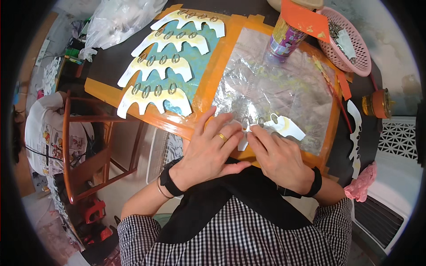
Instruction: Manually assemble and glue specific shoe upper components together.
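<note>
A white scalloped piece with a yellowish smear and several metal rings along its curved edge lies at the near edge of a plastic-covered board. My left hand presses its fingertips on the left part of this piece, its thumb stretched out below. My right hand comes from the other side, fingers closed at a small metal ring near the piece's middle. Fingers partly hide the contact there. To the left, several similar ringed white pieces lie in a column on a blue-green sheet.
A purple can with yellowish sticks and an orange flap stands behind. Beside it, a pink basket holds metal bits. At right are a thin brush, an amber jar, another white scalloped strip and pink cloth. A wooden chair stands left.
</note>
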